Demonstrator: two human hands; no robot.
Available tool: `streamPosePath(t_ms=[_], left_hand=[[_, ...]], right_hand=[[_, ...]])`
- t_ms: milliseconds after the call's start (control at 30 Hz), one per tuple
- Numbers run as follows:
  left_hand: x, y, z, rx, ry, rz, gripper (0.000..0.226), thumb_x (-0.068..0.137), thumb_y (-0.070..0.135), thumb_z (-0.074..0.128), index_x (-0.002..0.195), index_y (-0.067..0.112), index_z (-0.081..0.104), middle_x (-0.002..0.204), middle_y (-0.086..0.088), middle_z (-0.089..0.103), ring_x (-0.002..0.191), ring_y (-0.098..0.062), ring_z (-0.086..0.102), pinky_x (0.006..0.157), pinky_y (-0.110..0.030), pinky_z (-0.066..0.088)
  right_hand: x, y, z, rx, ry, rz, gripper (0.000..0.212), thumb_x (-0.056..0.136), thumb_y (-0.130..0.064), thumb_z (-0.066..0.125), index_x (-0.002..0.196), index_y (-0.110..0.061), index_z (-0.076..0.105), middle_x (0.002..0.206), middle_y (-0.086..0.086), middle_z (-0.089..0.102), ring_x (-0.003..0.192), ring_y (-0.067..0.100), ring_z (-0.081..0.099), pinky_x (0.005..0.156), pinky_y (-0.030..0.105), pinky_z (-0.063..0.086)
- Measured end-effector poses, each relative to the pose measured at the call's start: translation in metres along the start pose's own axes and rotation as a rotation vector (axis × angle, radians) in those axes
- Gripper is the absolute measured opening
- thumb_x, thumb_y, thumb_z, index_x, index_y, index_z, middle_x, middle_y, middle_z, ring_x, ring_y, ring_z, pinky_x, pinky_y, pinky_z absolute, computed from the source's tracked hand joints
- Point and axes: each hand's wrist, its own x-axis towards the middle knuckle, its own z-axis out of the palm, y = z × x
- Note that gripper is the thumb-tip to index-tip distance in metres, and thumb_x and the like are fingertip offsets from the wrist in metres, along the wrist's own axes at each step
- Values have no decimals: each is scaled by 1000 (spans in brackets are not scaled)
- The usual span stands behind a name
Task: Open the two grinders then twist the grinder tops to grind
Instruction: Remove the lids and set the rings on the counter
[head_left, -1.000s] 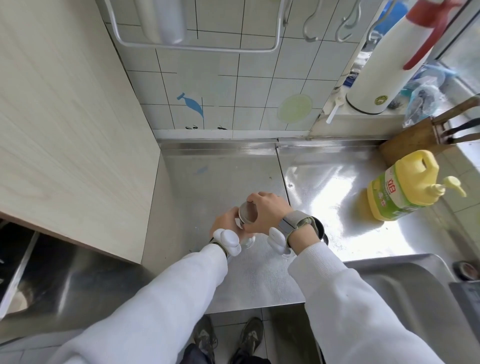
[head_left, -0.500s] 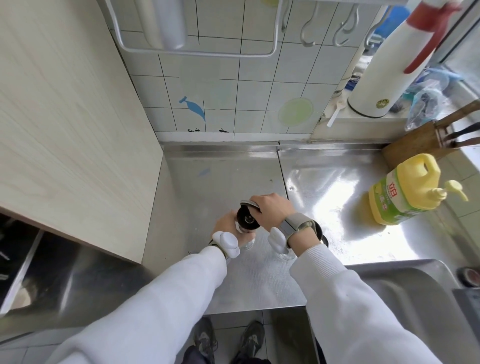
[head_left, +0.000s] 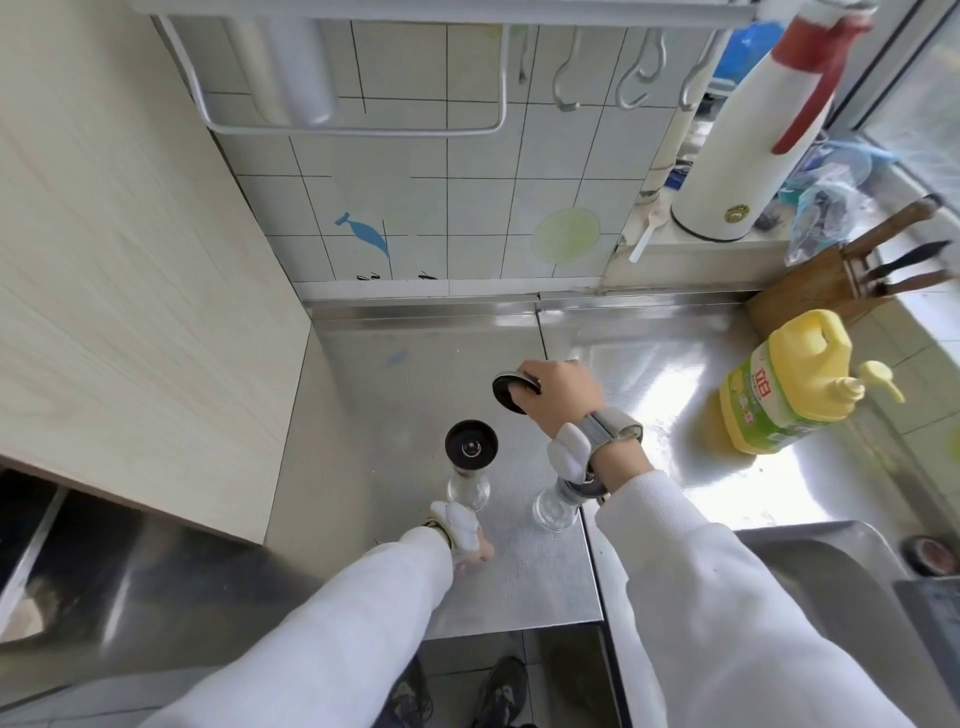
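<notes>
Two clear glass grinders stand on the steel counter (head_left: 649, 374). The left grinder (head_left: 470, 457) stands uncovered, its black grinding top with a small centre knob in plain sight. My right wrist hides most of the right grinder (head_left: 556, 506), of which only the glass base shows. My right hand (head_left: 558, 397) grips a round black-lined cap (head_left: 511, 392) above the counter, behind both grinders. Down by the left grinder's base is my left hand (head_left: 470, 551); little of it shows past the sleeve and wrist device, and nothing is seen in it.
A yellow pump bottle (head_left: 784, 384) stands at the right. Behind it sits a wooden knife block (head_left: 826, 291), and a white flask (head_left: 748, 156) is on the ledge. A sink (head_left: 779, 571) lies at the front right. A wooden cabinet side (head_left: 130, 260) walls the left.
My right hand lifted the cap off the left grinder and carried it back and right. My left hand let go of the grinder's body and dropped toward the counter's front.
</notes>
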Motion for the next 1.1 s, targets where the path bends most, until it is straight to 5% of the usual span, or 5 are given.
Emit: streamPosePath(t_ms=[167, 433, 667, 900, 1100], left_hand=[[3, 36, 4, 64, 7, 48, 54, 79, 37, 62, 124, 14, 43, 124, -6, 53, 100, -22, 54, 92, -34, 47], [12, 71, 12, -290, 253, 179, 108, 33, 71, 58, 124, 15, 40, 122, -1, 49, 110, -21, 51, 96, -33, 42], [27, 78, 23, -374, 314, 187, 75, 43, 66, 73, 108, 38, 49, 111, 14, 61, 105, -10, 58, 92, -30, 46], [43, 74, 36, -378, 318, 206, 61, 49, 58, 77, 100, 39, 51, 99, 14, 66, 97, -10, 62, 87, -38, 50], [24, 86, 31, -407, 335, 257, 54, 60, 37, 76, 109, 31, 54, 104, 10, 66, 99, -11, 60, 88, -30, 47]], right_hand=[[8, 35, -17, 152, 52, 134, 19, 81, -33, 56, 83, -15, 64, 84, 9, 68, 79, 30, 60, 66, 34, 50], [21, 123, -4, 491, 113, 464, 21, 72, -28, 61, 70, -7, 62, 79, 20, 69, 74, 38, 67, 68, 53, 56], [10, 201, 33, 805, 22, 796, 17, 72, -15, 66, 86, -6, 66, 64, 15, 67, 59, 33, 67, 69, 49, 58], [6, 240, 76, 991, -19, 992, 24, 75, -8, 68, 98, -4, 60, 83, 14, 64, 67, 31, 63, 48, 31, 54], [19, 272, 123, 954, -38, 969, 47, 61, -20, 75, 103, -5, 62, 90, 15, 67, 84, 32, 66, 90, 49, 51]])
